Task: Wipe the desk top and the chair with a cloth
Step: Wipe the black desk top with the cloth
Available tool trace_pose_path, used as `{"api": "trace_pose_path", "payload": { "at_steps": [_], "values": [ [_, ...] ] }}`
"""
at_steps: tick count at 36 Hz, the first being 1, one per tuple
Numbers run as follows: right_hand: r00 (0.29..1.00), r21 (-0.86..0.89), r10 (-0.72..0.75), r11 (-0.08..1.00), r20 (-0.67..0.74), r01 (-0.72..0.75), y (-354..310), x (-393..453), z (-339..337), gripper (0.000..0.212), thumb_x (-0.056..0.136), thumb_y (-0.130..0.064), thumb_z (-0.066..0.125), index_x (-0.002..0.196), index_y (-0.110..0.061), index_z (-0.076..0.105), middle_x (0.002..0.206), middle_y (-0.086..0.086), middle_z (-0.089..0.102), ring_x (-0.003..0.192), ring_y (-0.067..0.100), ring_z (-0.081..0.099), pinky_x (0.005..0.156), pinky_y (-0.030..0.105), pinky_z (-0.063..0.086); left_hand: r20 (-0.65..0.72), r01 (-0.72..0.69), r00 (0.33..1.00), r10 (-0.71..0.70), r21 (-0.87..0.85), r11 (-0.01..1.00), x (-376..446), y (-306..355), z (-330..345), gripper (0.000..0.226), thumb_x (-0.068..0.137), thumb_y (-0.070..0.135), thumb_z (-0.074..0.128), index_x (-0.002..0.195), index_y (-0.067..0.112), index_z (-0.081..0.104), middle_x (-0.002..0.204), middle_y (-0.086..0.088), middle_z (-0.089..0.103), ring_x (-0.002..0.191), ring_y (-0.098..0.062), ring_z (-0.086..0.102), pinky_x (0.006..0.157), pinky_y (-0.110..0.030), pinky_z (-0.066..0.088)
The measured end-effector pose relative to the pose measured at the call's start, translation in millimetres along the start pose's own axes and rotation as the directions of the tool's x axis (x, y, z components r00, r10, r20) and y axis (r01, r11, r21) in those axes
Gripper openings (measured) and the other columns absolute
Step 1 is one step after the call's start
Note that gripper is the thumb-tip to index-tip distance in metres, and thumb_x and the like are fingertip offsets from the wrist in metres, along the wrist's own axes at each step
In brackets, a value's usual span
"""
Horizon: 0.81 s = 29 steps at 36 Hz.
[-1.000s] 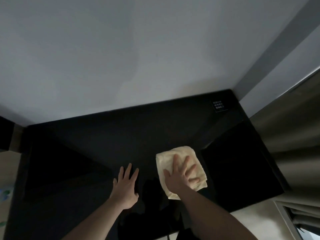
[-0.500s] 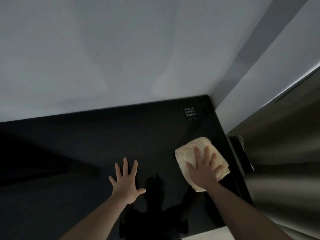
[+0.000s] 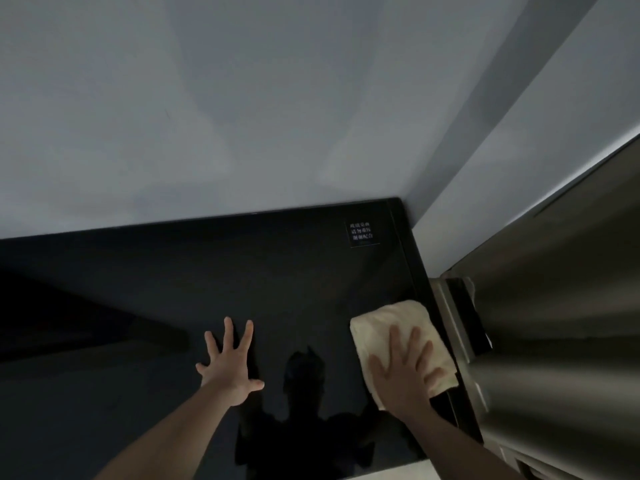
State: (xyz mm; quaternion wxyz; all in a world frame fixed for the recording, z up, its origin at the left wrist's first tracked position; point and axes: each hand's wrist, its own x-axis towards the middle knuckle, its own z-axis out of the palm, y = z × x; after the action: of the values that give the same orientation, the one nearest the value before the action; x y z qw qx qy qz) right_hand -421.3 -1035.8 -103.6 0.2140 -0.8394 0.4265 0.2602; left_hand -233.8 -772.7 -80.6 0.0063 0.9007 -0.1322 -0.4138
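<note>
**Cloth pressed flat at the desk's right edge**

The glossy black desk top (image 3: 173, 289) fills the lower part of the view, backed by a pale grey wall (image 3: 242, 98). Left of the cloth, the left hand (image 3: 230, 367) lies palm down on the desk top with fingers straight and spread, holding nothing. A dark reflection of the person shows in the surface between hand and cloth. The folded cream cloth (image 3: 391, 323) lies on the desk top against its right edge. The right hand (image 3: 403, 370) presses on the cloth's near half, fingers straight and fanned. Beyond the cloth, in the far right corner, sits a small label (image 3: 361, 233) with white characters. Right of the cloth hangs a grey-brown curtain (image 3: 561, 323).
</note>
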Motion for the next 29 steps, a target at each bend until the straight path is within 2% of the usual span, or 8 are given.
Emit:
{"api": "trace_pose_path", "payload": {
  "at_steps": [4, 8, 10, 14, 18, 24, 27, 29],
  "values": [
    [1.0, -0.027, 0.005, 1.0, 0.015, -0.004, -2.1, 10.8, -3.6, 0.081, 0.101, -0.071, 0.02, 0.144, -0.038, -0.04, 0.164, 0.011, -0.039, 0.154, 0.042, -0.025, 0.119, 0.073, -0.005, -0.015, -0.002, 1.0, 0.002, -0.02, 1.0, 3.2, -3.5, 5.3, 0.13, 0.081, 0.046, 0.08, 0.152, 0.045, -0.028, 0.157, 0.002, -0.044, 0.149, -0.043, -0.027, 0.116, -0.071, 0.019],
    [0.999, -0.035, -0.017, 0.999, 0.034, 0.019, -5.0, 44.3, -21.0, 0.081, 0.1, -0.072, 0.021, 0.154, -0.04, -0.031, 0.163, 0.007, -0.04, 0.153, 0.039, -0.029, 0.118, 0.071, -0.012, -0.013, 0.009, 1.0, -0.009, -0.019, 1.0, 7.2, -6.4, 8.4, 0.13, 0.082, 0.045, 0.08, 0.151, 0.045, -0.03, 0.156, 0.002, -0.046, 0.148, -0.043, -0.029, 0.116, -0.071, 0.019],
    [0.999, -0.046, -0.033, 0.998, 0.024, 0.034, -4.8, 61.3, -31.3, 0.081, 0.099, -0.073, 0.021, 0.153, -0.043, -0.031, 0.163, 0.004, -0.041, 0.153, 0.038, -0.03, 0.117, 0.07, -0.014, -0.015, 0.006, 1.0, -0.006, -0.021, 1.0, 7.8, -8.6, 9.3, 0.13, 0.082, 0.044, 0.08, 0.15, 0.045, -0.031, 0.156, 0.003, -0.046, 0.148, -0.042, -0.029, 0.115, -0.071, 0.019],
    [1.0, -0.026, -0.001, 1.0, -0.001, 0.001, -13.2, 82.6, -45.4, 0.082, 0.096, -0.078, 0.019, 0.153, -0.048, -0.031, 0.163, 0.0, -0.041, 0.153, 0.036, -0.031, 0.118, 0.071, -0.012, -0.023, -0.006, 1.0, 0.005, -0.022, 1.0, 8.7, -10.9, 8.4, 0.129, 0.083, 0.043, 0.08, 0.151, 0.045, -0.029, 0.156, 0.003, -0.046, 0.148, -0.042, -0.029, 0.116, -0.07, 0.02],
    [0.996, 0.005, 0.072, 0.997, -0.043, -0.072, -25.6, 81.8, -43.9, 0.082, 0.096, -0.077, 0.02, 0.157, -0.044, -0.026, 0.165, 0.002, -0.036, 0.153, 0.039, -0.027, 0.118, 0.072, -0.01, -0.03, -0.017, 0.999, 0.016, -0.026, 1.0, 6.1, -11.3, 9.6, 0.129, 0.082, 0.042, 0.081, 0.152, 0.045, -0.027, 0.157, 0.004, -0.045, 0.148, -0.042, -0.03, 0.116, -0.071, 0.019],
    [0.995, 0.045, 0.099, 0.994, -0.008, -0.098, -54.4, 63.9, -30.0, 0.085, 0.098, -0.076, 0.023, 0.157, -0.041, -0.027, 0.163, 0.005, -0.041, 0.151, 0.043, -0.03, 0.116, 0.075, -0.011, -0.04, -0.053, 0.998, 0.053, 0.006, 0.999, 3.4, -22.9, 0.4, 0.126, 0.081, 0.051, 0.079, 0.153, 0.044, -0.025, 0.158, 0.004, -0.042, 0.148, -0.042, -0.029, 0.117, -0.069, 0.02],
    [0.995, 0.057, 0.101, 0.993, 0.009, -0.102, -81.0, 40.4, -12.5, 0.085, 0.099, -0.073, 0.024, 0.157, -0.04, -0.028, 0.161, 0.006, -0.042, 0.15, 0.044, -0.03, 0.117, 0.074, -0.012, -0.026, -0.104, 0.994, 0.106, 0.06, 0.993, -0.4, -36.7, -5.0, 0.121, 0.083, 0.052, 0.076, 0.156, 0.042, -0.02, 0.161, 0.004, -0.038, 0.15, -0.04, -0.026, 0.118, -0.064, 0.026],
    [0.995, 0.055, 0.098, 0.994, 0.019, -0.099, -102.5, 19.3, 4.9, 0.084, 0.1, -0.072, 0.023, 0.156, -0.04, -0.029, 0.162, 0.007, -0.042, 0.151, 0.045, -0.029, 0.117, 0.073, -0.011, -0.014, -0.168, 0.985, 0.172, 0.126, 0.978, -4.1, -54.5, -9.9, 0.113, 0.088, 0.045, 0.074, 0.159, 0.037, -0.014, 0.164, 0.005, -0.032, 0.153, -0.036, -0.02, 0.118, -0.054, 0.034]
  ]
}}
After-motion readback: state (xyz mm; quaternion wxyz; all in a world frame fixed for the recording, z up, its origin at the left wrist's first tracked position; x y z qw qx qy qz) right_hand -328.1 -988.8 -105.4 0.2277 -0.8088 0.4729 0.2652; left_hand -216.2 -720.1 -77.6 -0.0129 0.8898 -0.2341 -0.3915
